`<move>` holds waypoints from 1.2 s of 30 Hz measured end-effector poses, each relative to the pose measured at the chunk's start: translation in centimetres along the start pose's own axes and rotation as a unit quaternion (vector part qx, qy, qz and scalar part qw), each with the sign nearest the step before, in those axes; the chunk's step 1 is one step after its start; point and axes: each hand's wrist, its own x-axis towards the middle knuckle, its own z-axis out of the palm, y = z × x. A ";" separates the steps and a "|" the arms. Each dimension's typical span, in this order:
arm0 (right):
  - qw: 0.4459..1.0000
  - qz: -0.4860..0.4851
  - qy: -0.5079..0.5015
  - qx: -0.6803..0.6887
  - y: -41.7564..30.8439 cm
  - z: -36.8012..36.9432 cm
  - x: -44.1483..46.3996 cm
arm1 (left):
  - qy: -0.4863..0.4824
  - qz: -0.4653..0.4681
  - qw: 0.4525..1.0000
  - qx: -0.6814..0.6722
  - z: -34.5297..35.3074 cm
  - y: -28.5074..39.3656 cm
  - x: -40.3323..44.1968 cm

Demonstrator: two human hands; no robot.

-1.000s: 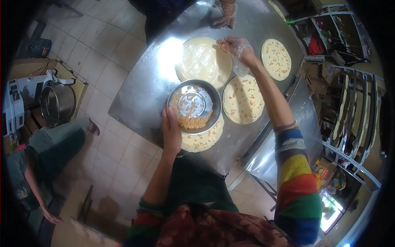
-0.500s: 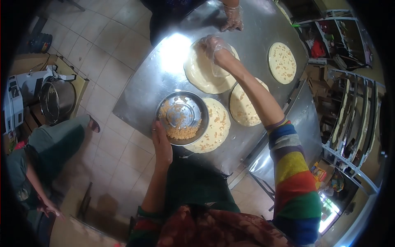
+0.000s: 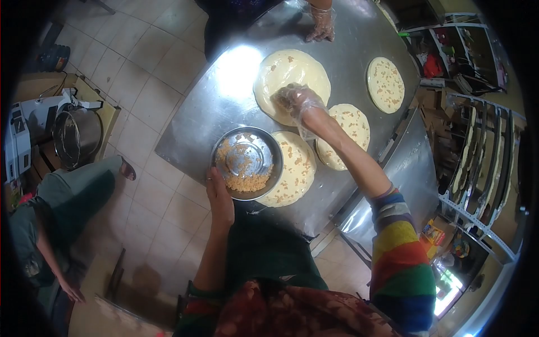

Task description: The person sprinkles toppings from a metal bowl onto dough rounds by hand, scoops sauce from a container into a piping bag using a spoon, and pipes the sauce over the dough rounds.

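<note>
My left hand (image 3: 219, 196) grips the rim of a round metal pan (image 3: 247, 163) with orange-brown crumbs piled at its lower side. In a clear plastic glove, my right hand (image 3: 297, 103) is over the lower part of a cream-coated round (image 3: 303, 70), its fingers bunched; what they hold is hidden. A few crumbs lie near that round's top edge. Crumb-dotted rounds lie partly under the pan (image 3: 295, 168), below my right wrist (image 3: 351, 126) and at the right (image 3: 386, 85).
Across the metal table (image 3: 196, 121) a co-worker's gloved hand (image 3: 320, 27) rests near the top. Another person (image 3: 73, 196) sits at the left, near a mixer bowl (image 3: 78, 137). Racks with trays (image 3: 485, 163) stand at the right.
My right hand went from the right edge of the cream-coated round to its upper part, then down to its lower part. The pan shifted left and slightly down. Crumbs now show near the round's top.
</note>
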 end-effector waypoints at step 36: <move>0.990 0.041 0.013 -0.137 4.6 -6.4 -0.5 | 0.013 -0.005 1.000 -0.026 1.5 2.3 -1.3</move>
